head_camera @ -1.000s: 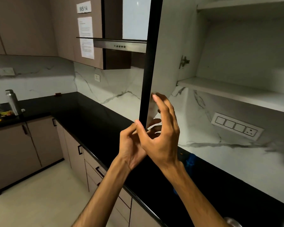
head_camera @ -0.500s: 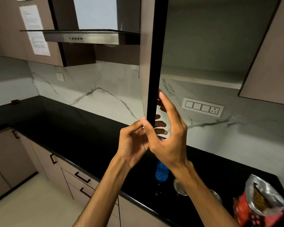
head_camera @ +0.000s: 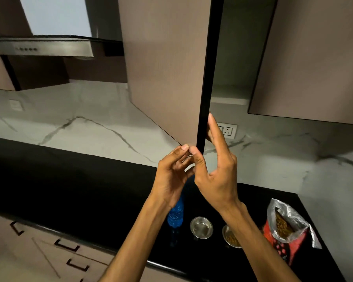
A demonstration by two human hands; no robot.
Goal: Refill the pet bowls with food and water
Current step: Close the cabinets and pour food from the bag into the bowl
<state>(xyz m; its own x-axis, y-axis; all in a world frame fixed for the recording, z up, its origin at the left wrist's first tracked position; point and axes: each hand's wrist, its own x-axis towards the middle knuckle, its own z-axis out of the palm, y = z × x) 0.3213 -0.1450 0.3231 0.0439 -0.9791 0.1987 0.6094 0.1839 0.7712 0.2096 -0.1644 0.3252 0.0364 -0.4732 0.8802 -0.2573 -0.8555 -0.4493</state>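
Both hands are raised at the bottom corner of an open upper cabinet door. My left hand grips the door's bottom corner, thumb on the front and fingers curled underneath. My right hand pinches the door's black edge, thumb in front and straight fingers behind. Below on the black countertop stand a blue water bottle, an empty steel bowl and a second steel bowl with brown kibble, partly hidden by my right forearm. An open red and silver pet food bag stands to the right.
A steel range hood hangs at the upper left. A closed cabinet door is at the upper right, with an open shelf between the doors. A wall socket sits on the marble backsplash. Drawers with black handles run below the counter.
The cabinet door has swung further toward shut with both hands on its corner. The view has turned right and down, bringing both bowls and the whole food bag into sight.
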